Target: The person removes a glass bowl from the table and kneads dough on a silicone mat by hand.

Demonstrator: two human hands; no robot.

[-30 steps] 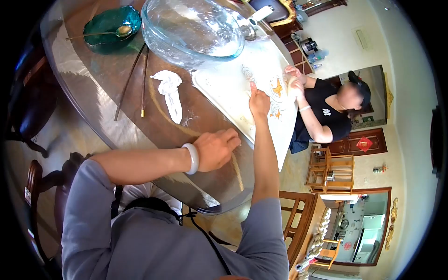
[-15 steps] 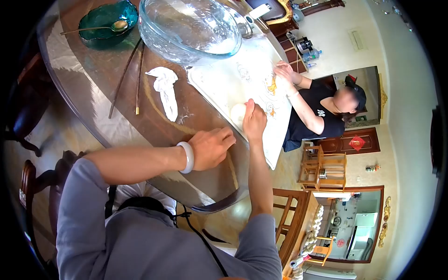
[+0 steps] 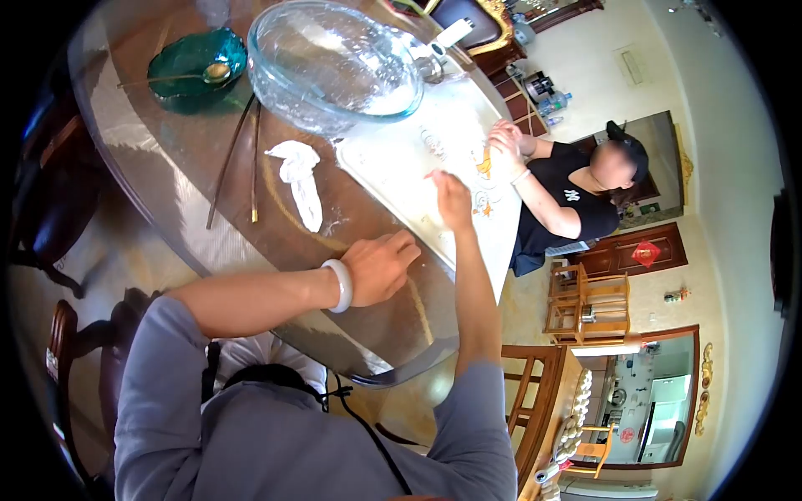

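Observation:
My left hand (image 3: 380,269), with a white bangle at its wrist, rests on the glossy brown table by the near edge of the white board (image 3: 388,171). Its fingers are curled; their inner side is hidden. My right hand (image 3: 454,202) is over the board, which bears printed orange figures. The fingers there are bent and drawn together, with a pinkish fingertip showing. Whatever lies within or under that hand is hidden. No white dough-like ball can be made out on the board.
A large glass bowl (image 3: 334,113) overlaps the board's far end. Beside it are a green glass bowl (image 3: 180,96) with a spoon (image 3: 216,73), a pair of chopsticks (image 3: 255,167) and a crumpled white cloth (image 3: 299,175). Across the board sits another person (image 3: 568,184), hands together.
My right hand has shifted slightly farther over the board. The round white ball beside its fingers no longer shows. My left hand keeps its pose; the view has tilted a little.

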